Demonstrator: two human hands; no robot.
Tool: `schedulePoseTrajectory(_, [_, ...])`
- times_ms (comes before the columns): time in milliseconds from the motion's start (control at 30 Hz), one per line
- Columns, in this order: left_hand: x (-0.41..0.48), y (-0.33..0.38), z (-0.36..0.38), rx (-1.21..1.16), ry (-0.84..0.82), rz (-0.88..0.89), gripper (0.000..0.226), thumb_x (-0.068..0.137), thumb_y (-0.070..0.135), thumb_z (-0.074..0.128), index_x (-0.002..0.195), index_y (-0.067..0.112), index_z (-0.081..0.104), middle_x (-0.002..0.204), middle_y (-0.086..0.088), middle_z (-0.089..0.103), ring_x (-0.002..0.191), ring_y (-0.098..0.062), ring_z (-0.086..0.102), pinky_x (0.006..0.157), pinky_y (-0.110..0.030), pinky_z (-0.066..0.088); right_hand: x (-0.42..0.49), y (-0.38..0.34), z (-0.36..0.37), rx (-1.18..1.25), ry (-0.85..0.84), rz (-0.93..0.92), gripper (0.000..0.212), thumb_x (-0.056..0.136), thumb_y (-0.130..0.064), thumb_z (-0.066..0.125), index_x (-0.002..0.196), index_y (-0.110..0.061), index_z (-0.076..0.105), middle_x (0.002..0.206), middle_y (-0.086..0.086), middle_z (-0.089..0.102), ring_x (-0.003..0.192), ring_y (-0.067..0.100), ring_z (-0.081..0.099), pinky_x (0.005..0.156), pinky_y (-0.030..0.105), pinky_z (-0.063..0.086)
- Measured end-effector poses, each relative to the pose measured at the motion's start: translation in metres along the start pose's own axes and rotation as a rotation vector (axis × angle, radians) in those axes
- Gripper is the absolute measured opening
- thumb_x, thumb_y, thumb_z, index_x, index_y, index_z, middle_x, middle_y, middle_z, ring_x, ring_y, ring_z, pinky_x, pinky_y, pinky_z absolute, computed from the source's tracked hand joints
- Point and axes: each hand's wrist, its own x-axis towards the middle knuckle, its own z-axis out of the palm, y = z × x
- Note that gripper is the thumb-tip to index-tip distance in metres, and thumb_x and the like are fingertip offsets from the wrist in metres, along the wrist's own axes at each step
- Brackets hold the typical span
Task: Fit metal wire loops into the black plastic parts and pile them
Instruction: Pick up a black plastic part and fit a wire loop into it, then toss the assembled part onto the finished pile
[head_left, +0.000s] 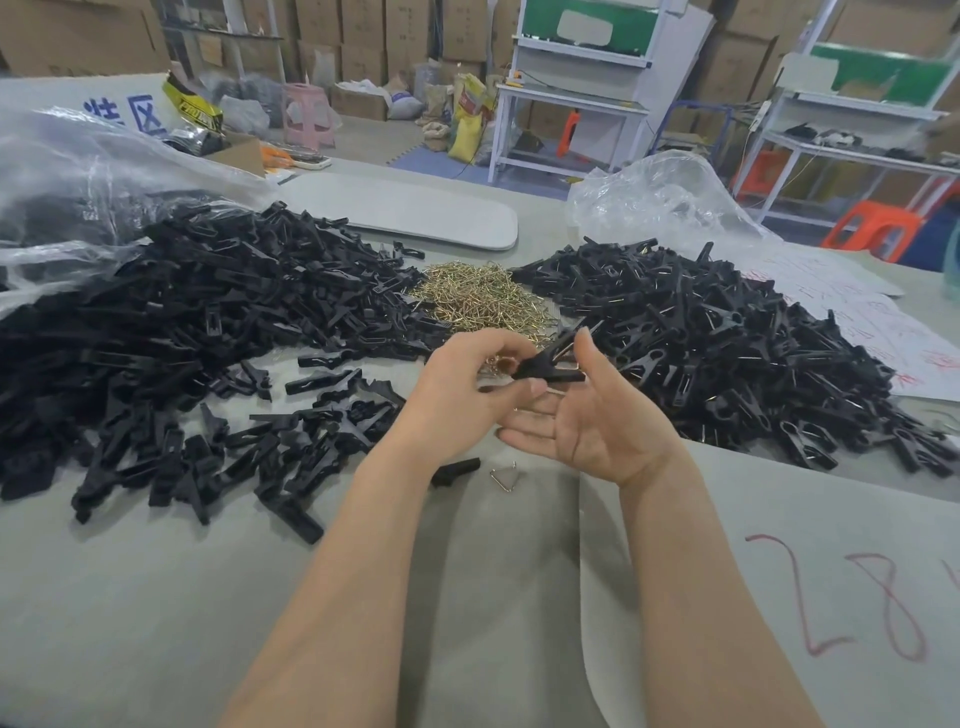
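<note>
My left hand (462, 389) pinches a black plastic clip part (550, 361) above the table's middle. My right hand (597, 415) is held palm-up beside it, fingers straight, its fingertips under the part. A heap of brass-coloured wire loops (478, 299) lies just beyond the hands. A large pile of bare black plastic parts (197, 332) covers the left side. A second pile of black parts with wire fitted (727, 343) lies on the right. One loose wire loop (504, 478) and a single black piece (457, 472) lie on the table below my hands.
Clear plastic bags lie at the far left (78, 171) and behind the right pile (660, 197). A grey flat board (415, 213) lies beyond the loops. White paper with red writing (857, 571) covers the right side. Stools, shelves and cartons stand behind the table.
</note>
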Motion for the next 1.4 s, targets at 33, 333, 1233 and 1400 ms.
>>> schedulePoseTrajectory(33, [0.000,0.000,0.000,0.018,-0.001,0.014,0.022,0.080,0.016,0.073,0.092,0.030,0.063,0.090,0.017,0.060,0.088,-0.002,0.054,0.083,-0.011,0.039,0.001,0.001,0.000,-0.015,-0.008,0.003,0.063,0.071,-0.060,0.051,0.096,-0.007,0.074,0.093,0.014,0.072,0.088,0.026,0.071,0.076,0.037,0.058])
schedulePoseTrajectory(333, [-0.001,0.005,0.000,0.029,-0.050,0.071,0.027,0.079,0.007,0.072,0.102,0.020,0.067,0.098,0.006,0.063,0.093,-0.008,0.057,0.089,-0.019,0.043,0.009,0.012,0.001,0.074,0.021,-0.040,0.055,0.072,-0.047,0.055,0.104,-0.003,0.064,0.086,0.012,0.074,0.081,0.020,0.072,0.068,0.030,0.058])
schedulePoseTrajectory(1233, [0.005,-0.009,0.006,0.211,-0.001,-0.083,0.060,0.085,0.028,0.069,0.139,0.025,0.043,0.133,0.003,0.044,0.116,-0.009,0.046,0.102,-0.025,0.036,0.005,-0.012,0.008,-0.461,0.764,-0.621,0.038,0.087,-0.011,0.065,0.123,-0.003,0.055,0.091,0.007,0.066,0.062,0.002,0.061,0.061,0.014,0.051])
schedulePoseTrajectory(1400, [0.009,-0.001,-0.017,-0.313,0.775,-0.174,0.020,0.096,0.026,0.052,0.116,0.022,0.054,0.112,0.012,0.056,0.097,0.010,0.055,0.085,-0.009,0.045,0.011,-0.019,0.019,-0.624,0.925,-0.632,0.090,0.088,-0.034,0.064,0.150,-0.033,-0.002,0.151,0.011,0.032,0.105,-0.002,0.051,0.100,0.028,0.035])
